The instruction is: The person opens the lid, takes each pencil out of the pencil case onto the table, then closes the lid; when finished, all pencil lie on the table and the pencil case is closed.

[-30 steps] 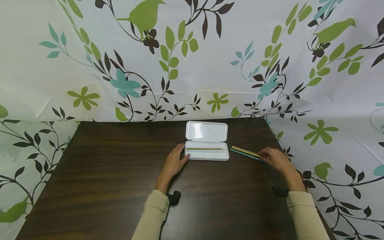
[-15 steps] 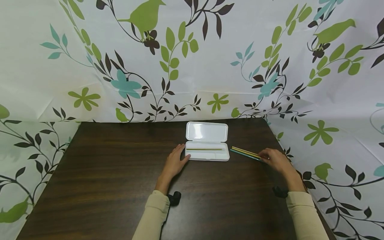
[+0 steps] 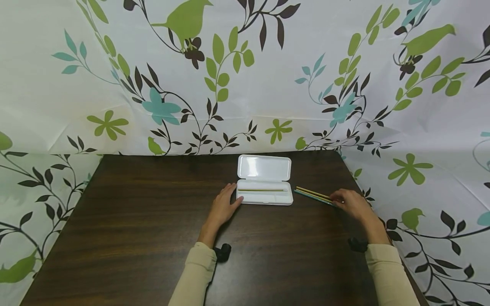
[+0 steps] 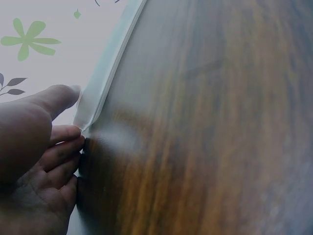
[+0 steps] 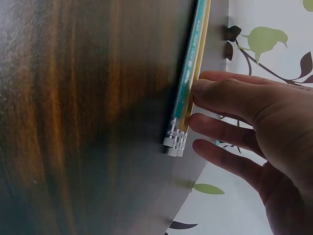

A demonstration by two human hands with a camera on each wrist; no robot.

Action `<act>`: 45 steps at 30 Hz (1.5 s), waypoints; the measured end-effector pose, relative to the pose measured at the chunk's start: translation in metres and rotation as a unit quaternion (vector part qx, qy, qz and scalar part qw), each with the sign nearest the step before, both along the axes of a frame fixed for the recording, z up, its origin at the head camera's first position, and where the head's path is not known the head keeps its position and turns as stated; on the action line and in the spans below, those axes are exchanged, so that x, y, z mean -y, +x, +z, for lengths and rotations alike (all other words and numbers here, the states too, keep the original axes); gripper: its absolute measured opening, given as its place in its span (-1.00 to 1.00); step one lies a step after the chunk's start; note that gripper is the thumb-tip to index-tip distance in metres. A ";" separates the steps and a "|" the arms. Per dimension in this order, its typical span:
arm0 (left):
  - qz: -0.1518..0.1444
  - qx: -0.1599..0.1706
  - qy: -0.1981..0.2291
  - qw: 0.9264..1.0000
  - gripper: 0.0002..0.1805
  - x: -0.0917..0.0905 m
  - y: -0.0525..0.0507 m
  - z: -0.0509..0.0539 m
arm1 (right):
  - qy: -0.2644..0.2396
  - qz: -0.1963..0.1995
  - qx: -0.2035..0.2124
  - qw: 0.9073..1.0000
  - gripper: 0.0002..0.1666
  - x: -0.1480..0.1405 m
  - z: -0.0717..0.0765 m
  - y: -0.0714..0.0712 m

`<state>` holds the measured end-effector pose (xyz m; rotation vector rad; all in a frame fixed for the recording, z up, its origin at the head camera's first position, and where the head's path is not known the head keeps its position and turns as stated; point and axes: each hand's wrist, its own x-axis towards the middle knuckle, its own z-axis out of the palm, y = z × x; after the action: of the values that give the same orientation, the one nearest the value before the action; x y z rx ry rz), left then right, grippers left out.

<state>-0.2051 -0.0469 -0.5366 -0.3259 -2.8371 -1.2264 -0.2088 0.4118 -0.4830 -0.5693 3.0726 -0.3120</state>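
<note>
A white pencil case (image 3: pixel 264 198) lies with its lid (image 3: pixel 264 167) raised at the back of the table, and a yellow pencil (image 3: pixel 260 189) rests inside. My left hand (image 3: pixel 221 207) touches its left end; in the left wrist view the thumb (image 4: pixel 61 98) lies at the case's corner (image 4: pixel 90 107) and the fingers sit beside it. Right of the case, my right hand (image 3: pixel 352 204) pinches a yellow pencil (image 5: pixel 199 54) between thumb and index finger. A teal pencil (image 5: pixel 188 73) lies alongside it, erasers toward the hand. The other right fingers are loosely extended.
The dark wooden table (image 3: pixel 145 238) spreads in front of and left of the case. A white curtain (image 3: pixel 260 76) printed with leaves and birds hangs behind the table and along its sides. The right hand is near the table's right edge.
</note>
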 end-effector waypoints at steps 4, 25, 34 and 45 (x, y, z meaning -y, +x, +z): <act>-0.001 -0.007 0.003 1.000 -0.33 0.000 0.001 0.001 | 0.005 -0.002 0.001 1.000 -0.81 0.001 0.001 0.000; 0.000 -0.018 -0.005 1.000 -0.34 0.004 0.000 0.004 | -0.020 0.044 -0.043 0.998 -0.82 0.062 0.025 -0.024; -0.003 -0.025 0.004 1.000 -0.36 0.002 0.001 0.001 | -0.031 0.092 -0.035 0.995 -0.85 0.132 0.028 -0.043; -0.004 -0.023 0.015 1.000 -0.36 0.000 0.003 0.003 | -0.032 0.132 -0.017 0.991 -0.84 0.165 0.017 -0.051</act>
<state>-0.2022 -0.0473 -0.5334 -0.3604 -2.7796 -1.2444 -0.2599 0.2471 -0.4664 -0.9815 2.9766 -0.4003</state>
